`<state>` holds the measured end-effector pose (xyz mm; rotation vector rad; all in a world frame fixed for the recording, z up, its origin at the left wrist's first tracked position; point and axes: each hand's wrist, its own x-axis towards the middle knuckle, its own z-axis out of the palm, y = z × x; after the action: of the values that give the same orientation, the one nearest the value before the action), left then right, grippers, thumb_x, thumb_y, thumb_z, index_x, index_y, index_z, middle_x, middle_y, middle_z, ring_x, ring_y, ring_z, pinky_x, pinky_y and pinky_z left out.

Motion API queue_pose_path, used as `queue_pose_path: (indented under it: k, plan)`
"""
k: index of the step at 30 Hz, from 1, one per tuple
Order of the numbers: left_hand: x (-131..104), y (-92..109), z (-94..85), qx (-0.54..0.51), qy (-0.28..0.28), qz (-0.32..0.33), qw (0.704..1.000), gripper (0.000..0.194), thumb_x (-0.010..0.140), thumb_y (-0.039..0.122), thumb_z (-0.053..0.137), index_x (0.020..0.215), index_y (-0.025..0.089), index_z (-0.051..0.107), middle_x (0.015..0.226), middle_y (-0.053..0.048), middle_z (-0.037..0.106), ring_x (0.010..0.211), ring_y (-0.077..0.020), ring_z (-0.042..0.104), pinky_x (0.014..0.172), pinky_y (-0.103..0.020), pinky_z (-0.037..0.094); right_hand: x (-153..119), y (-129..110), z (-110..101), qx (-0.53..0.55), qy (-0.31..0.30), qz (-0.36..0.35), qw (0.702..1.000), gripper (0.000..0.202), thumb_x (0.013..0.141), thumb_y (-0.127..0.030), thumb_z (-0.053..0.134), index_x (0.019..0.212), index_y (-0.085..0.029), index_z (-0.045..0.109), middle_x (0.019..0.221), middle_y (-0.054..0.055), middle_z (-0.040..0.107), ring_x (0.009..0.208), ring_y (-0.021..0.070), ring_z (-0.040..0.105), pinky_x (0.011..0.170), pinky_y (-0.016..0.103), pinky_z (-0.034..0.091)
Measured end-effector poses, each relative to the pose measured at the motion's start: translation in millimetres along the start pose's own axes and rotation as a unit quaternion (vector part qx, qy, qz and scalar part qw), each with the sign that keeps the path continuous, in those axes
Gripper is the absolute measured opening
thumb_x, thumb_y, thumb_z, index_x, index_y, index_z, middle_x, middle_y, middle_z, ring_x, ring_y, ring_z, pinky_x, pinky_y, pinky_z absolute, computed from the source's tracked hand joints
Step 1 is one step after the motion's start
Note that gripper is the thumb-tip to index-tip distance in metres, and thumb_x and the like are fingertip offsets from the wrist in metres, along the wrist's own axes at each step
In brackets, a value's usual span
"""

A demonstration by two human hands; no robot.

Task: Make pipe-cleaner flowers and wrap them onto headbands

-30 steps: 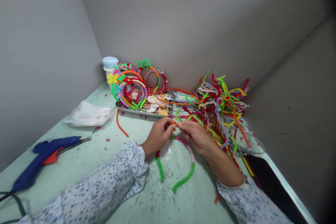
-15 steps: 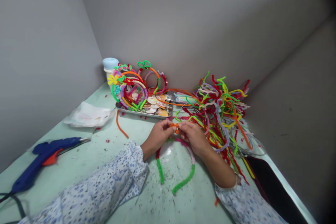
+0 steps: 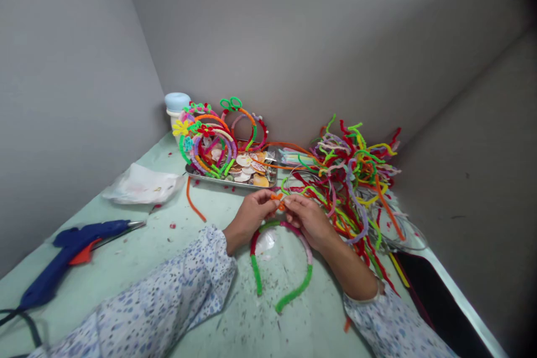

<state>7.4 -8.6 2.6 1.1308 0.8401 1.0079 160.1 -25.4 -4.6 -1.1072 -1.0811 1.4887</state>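
Left hand [image 3: 251, 215] and right hand [image 3: 309, 220]: together pinch one small orange pipe-cleaner piece [image 3: 277, 197], at the crown of a multicoloured curved band [image 3: 257, 275] on the tabletop [image 3: 168, 229]; uneven pulling could kink the piece. Tangled pipe cleaners [image 3: 352, 179], beside the right sleeve [image 3: 380, 313]: could snag it on an outward swing.

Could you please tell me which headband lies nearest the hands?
The green-ended headband lying on the table, right by the left hand and right hand; the other headbands sit farther back, gathered at the metal tray.
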Motion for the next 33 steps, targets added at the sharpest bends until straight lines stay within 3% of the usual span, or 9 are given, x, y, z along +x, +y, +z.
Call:
queue_pose_path:
  k: [9, 14, 16, 22, 28, 33]
  plan:
    - [-1.1, -3.8, -2.6, 0.097, -0.045, 0.009, 0.994, 0.012, 0.07, 0.021, 0.06, 0.077, 0.013, 0.063, 0.061, 0.003, 0.055, 0.054, -0.0079, 0.046, 0.054, -0.021, 0.035, -4.8, -9.8, 4.3, -0.165, 0.049, -0.087, 0.981, 0.017, 0.078, -0.036, 0.059, 0.076, -0.019, 0.062, 0.065, -0.002, 0.055, 0.056, 0.0116, 0.046, 0.054, 0.025, 0.036]
    - [-3.2, -1.1, -4.3, 0.123, -0.067, 0.018, 0.99, 0.009, 0.071, 0.022, 0.06, 0.07, 0.013, 0.061, 0.057, 0.003, 0.053, 0.053, -0.0081, 0.045, 0.054, -0.021, 0.034, -8.4, -15.4, 3.6, -0.323, 0.042, -0.221, 0.919, 0.014, 0.081, -0.03, 0.056, 0.077, -0.021, 0.066, 0.076, 0.002, 0.06, 0.074, 0.0168, 0.054, 0.069, 0.029, 0.041]
    - [-3.4, 0.0, -4.2, 0.12, -0.072, 0.013, 0.99, 0.01, 0.072, 0.023, 0.061, 0.069, 0.013, 0.06, 0.056, 0.003, 0.053, 0.053, -0.0081, 0.045, 0.053, -0.021, 0.034, -8.1, -16.1, 2.5, -0.343, 0.033, -0.238, 0.908, 0.014, 0.081, -0.03, 0.056, 0.078, -0.021, 0.067, 0.078, 0.003, 0.061, 0.076, 0.0175, 0.054, 0.071, 0.03, 0.041]
    - [-0.5, -1.6, -5.6, 0.062, -0.07, 0.006, 0.996, 0.015, 0.075, 0.027, 0.06, 0.079, 0.013, 0.06, 0.062, 0.002, 0.056, 0.054, -0.0083, 0.048, 0.055, -0.022, 0.038, -3.0, -10.5, 1.6, -0.236, 0.07, -0.126, 0.961, 0.017, 0.079, -0.035, 0.057, 0.075, -0.019, 0.062, 0.061, -0.002, 0.056, 0.054, 0.0132, 0.048, 0.053, 0.026, 0.037]
    - [0.9, -2.4, -5.9, 0.029, -0.052, -0.001, 0.998, 0.017, 0.076, 0.029, 0.06, 0.079, 0.012, 0.059, 0.06, 0.002, 0.055, 0.051, -0.0077, 0.047, 0.052, -0.02, 0.036, -4.5, -5.7, 4.0, -0.188, 0.062, -0.108, 0.974, 0.02, 0.078, -0.038, 0.058, 0.077, -0.019, 0.059, 0.056, -0.004, 0.053, 0.047, 0.0106, 0.043, 0.047, 0.023, 0.033]
    - [-0.6, 0.2, -5.1, -0.003, -0.072, -0.016, 0.997, 0.014, 0.075, 0.024, 0.059, 0.083, 0.013, 0.057, 0.062, 0.001, 0.056, 0.054, -0.0083, 0.051, 0.052, -0.02, 0.035, -5.3, -3.9, 2.3, -0.162, 0.084, -0.109, 0.977, 0.018, 0.079, -0.038, 0.058, 0.077, -0.019, 0.058, 0.052, -0.004, 0.052, 0.046, 0.0102, 0.042, 0.045, 0.023, 0.031]
